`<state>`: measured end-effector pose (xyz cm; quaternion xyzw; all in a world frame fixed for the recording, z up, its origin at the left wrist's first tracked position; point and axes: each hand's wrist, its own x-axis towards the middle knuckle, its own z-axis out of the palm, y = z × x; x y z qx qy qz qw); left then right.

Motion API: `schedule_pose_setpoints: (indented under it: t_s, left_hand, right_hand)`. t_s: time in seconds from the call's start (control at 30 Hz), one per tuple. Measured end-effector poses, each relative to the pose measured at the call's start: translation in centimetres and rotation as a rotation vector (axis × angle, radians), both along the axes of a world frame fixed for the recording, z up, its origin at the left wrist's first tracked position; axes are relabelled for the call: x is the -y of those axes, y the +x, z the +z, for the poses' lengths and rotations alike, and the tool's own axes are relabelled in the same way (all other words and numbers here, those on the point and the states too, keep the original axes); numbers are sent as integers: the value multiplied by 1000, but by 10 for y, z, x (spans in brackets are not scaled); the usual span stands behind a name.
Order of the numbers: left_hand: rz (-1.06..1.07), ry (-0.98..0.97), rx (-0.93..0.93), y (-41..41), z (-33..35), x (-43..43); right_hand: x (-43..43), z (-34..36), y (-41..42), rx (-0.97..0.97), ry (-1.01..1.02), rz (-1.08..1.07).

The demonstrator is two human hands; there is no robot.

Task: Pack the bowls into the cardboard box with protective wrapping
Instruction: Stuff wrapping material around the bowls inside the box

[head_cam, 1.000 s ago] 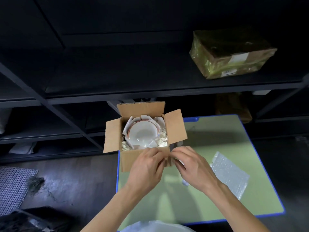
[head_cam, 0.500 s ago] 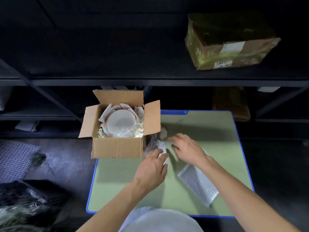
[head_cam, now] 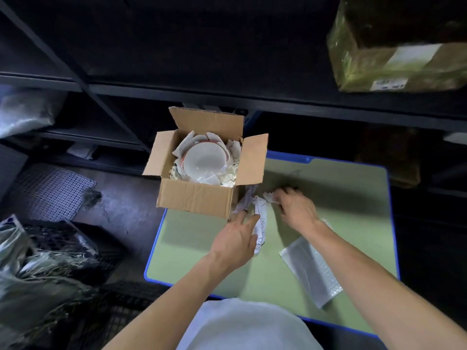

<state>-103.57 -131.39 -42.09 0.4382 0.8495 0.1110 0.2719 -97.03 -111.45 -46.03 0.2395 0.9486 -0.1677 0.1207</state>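
An open cardboard box (head_cam: 194, 198) stands on the left far corner of the green table (head_cam: 341, 198), flaps spread. Inside it a white bowl (head_cam: 204, 162) with a red rim sits in white paper wrapping and pale filler. A crumpled sheet of white paper (head_cam: 260, 210) lies on the table right beside the box. My left hand (head_cam: 235, 239) rests on the paper's near end with fingers stretched out. My right hand (head_cam: 295, 207) pinches the paper's far end with curled fingers.
A sheet of bubble wrap (head_cam: 312, 266) lies on the table under my right forearm. Dark metal shelving (head_cam: 252, 102) runs behind the table, with a taped parcel (head_cam: 394, 54) on it at upper right. A black crate (head_cam: 63, 243) and mesh panel (head_cam: 48, 193) sit on the floor to the left.
Both hands have left the front of the box and moved right to the crumpled paper beside it. The right hand has closed on the paper's far end.
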Motion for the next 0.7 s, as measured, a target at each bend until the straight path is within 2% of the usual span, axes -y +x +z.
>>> schedule_pose_setpoints:
  t_s: [0.1,0.3,0.5,0.7]
  left_hand:
    - [-62,11,-1,5,-7,0]
    - [-62,103,49,9,-3,-13]
    - [-24,285,78,10,25,-30]
    - [75,445,106,0,53,-13]
  right_hand:
    - [0,-3,21,9,-1,-46]
    - [-2,19,54,-139,-174,-137]
    - [12,68,65,-301,-303,-51]
    - [37,96,47,-382,-336,-3]
